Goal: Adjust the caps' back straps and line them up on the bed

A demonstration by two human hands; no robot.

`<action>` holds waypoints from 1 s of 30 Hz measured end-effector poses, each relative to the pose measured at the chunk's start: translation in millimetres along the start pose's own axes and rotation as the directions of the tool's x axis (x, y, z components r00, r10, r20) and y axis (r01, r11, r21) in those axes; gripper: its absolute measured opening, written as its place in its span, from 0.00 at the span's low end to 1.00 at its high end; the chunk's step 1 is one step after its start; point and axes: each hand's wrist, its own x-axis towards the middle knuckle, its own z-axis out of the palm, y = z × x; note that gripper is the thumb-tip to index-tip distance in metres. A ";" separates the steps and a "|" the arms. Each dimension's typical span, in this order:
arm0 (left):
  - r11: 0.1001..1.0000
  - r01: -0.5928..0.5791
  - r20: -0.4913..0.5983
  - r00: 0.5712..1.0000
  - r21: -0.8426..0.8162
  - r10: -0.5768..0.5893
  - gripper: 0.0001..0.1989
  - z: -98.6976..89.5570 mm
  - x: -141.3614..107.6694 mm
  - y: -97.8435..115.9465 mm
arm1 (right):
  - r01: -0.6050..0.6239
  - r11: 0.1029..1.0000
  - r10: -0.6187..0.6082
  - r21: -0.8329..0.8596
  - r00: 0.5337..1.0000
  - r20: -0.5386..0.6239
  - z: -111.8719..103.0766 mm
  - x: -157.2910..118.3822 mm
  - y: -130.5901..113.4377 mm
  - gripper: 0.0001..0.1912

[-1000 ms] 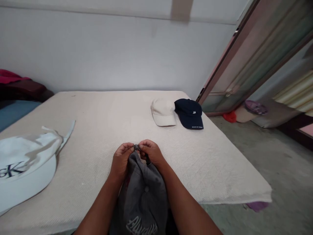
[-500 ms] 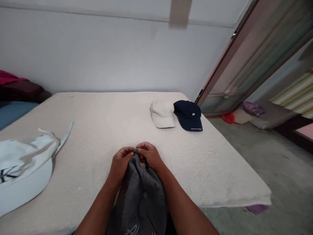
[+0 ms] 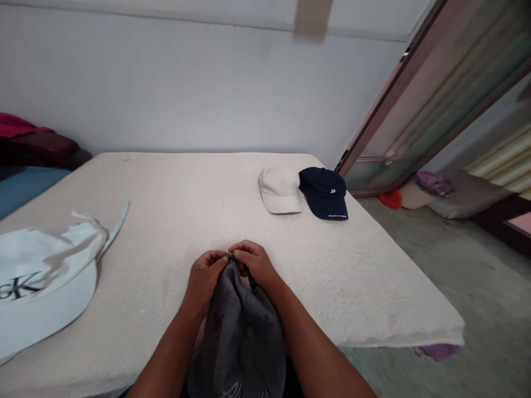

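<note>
A dark grey baseball cap [image 3: 249,337] hangs close to my body at the bottom centre, its back strap end uppermost and its light lettering low in the picture. My left hand [image 3: 207,273] pinches the cap's edge by the strap between thumb and fingers. Beside it, almost touching, my right hand [image 3: 253,262] is closed on the same strap area. The fingertips cover most of the fastening. A white cap [image 3: 50,287] with black letters and loose straps lies to the left. Farther back on the right sit a cream cap [image 3: 280,190] and a navy cap [image 3: 323,193], side by side.
The caps rest on a bed or table with a textured cream cover [image 3: 186,193], against a pale wall [image 3: 186,83]. Dark and blue bundles [image 3: 37,182] stand at the far left. Beyond the right edge are a grey floor [image 3: 489,276] and a sliding door [image 3: 394,110].
The view has shifted slightly, so the caps on the cover appear a little farther right. Both hands keep their hold on the grey cap, which has turned slightly, showing more of a dark red mark.
</note>
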 end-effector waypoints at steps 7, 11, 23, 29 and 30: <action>1.000 -0.006 -0.027 1.000 -0.019 0.005 0.08 -4.1 -3.5 1.7 | 0.030 0.998 -0.023 -0.057 0.994 0.108 -0.2 -1.2 -7.1 0.05; 0.999 0.018 0.000 1.000 -0.044 -0.018 0.10 -6.5 -1.2 -2.2 | 0.036 0.997 -0.024 -0.075 0.989 0.143 -3.2 -1.6 -8.4 0.05; 0.989 0.133 0.109 0.986 -0.067 -0.126 0.11 -12.3 -3.6 -11.1 | 0.012 0.994 0.014 -0.106 0.971 0.239 -11.9 -4.9 -2.2 0.04; 0.986 0.156 0.129 0.981 -0.055 -0.148 0.11 -13.1 -4.4 -12.0 | 0.024 0.996 -0.001 -0.085 0.965 0.261 -12.3 -3.6 -1.6 0.04; 0.985 0.161 0.134 0.979 -0.058 -0.152 0.10 -13.1 -5.3 -11.6 | 0.034 0.994 -0.007 -0.100 0.966 0.257 -12.1 -3.5 -1.7 0.03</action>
